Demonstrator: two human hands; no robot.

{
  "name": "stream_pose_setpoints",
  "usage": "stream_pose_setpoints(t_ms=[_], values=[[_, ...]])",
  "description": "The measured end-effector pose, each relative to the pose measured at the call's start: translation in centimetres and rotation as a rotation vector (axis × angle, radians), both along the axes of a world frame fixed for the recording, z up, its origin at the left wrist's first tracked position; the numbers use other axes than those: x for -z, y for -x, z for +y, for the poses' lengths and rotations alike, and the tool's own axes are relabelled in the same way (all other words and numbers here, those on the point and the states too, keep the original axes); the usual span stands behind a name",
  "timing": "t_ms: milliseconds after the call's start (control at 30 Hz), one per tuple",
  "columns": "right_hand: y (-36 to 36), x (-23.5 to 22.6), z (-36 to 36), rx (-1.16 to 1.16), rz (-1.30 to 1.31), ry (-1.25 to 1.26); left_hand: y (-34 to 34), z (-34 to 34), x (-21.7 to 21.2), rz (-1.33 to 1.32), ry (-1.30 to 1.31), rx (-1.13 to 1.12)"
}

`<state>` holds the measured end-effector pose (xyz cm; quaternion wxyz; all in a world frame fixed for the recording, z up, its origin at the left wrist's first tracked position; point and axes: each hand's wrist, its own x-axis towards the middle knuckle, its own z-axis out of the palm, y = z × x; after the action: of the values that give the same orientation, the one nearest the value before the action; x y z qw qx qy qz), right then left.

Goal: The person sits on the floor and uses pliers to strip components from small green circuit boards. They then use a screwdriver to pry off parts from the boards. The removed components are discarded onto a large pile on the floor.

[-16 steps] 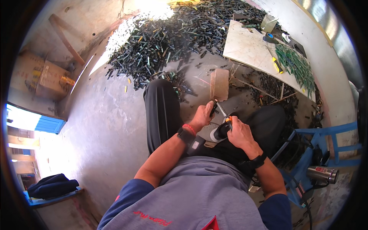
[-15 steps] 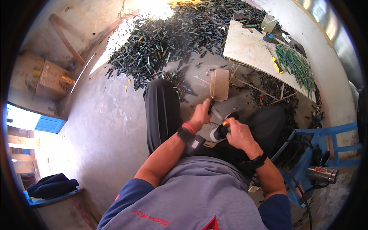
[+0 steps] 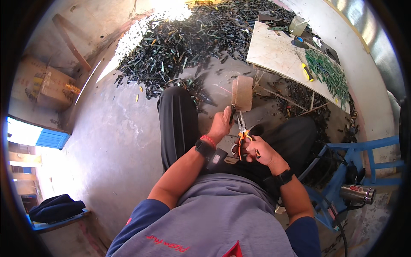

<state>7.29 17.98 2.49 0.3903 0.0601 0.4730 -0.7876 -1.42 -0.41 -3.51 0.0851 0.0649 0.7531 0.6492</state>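
I sit with my knees apart over a concrete floor. My right hand [image 3: 257,150] grips the orange-and-black handles of a pair of pliers [image 3: 242,128], jaws pointing up and away from me. My left hand [image 3: 221,124] pinches a small dark strip [image 3: 232,112] right at the jaws. A small wooden block [image 3: 242,93] stands on the floor just beyond both hands. Each wrist wears a black watch; the left also has a red band.
A large heap of dark scrap strips [image 3: 192,38] covers the floor ahead. A pale board [image 3: 278,53] at upper right holds green strips, a yellow-handled tool and a plastic container. A blue stool [image 3: 355,162] with a metal flask [image 3: 357,193] stands right. A cardboard box [image 3: 51,85] sits left.
The pliers have swung up from a low, sideways angle to point away from me. My left hand has moved up to meet the jaws with the strip.
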Motion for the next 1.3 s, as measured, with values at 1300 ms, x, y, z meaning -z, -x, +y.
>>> stream_pose_setpoints(t_ms=[1300], values=[[0.8,-0.9,0.8,-0.027,-0.018,0.02,0.0,-0.5,2.4,0.155,0.229,0.201]])
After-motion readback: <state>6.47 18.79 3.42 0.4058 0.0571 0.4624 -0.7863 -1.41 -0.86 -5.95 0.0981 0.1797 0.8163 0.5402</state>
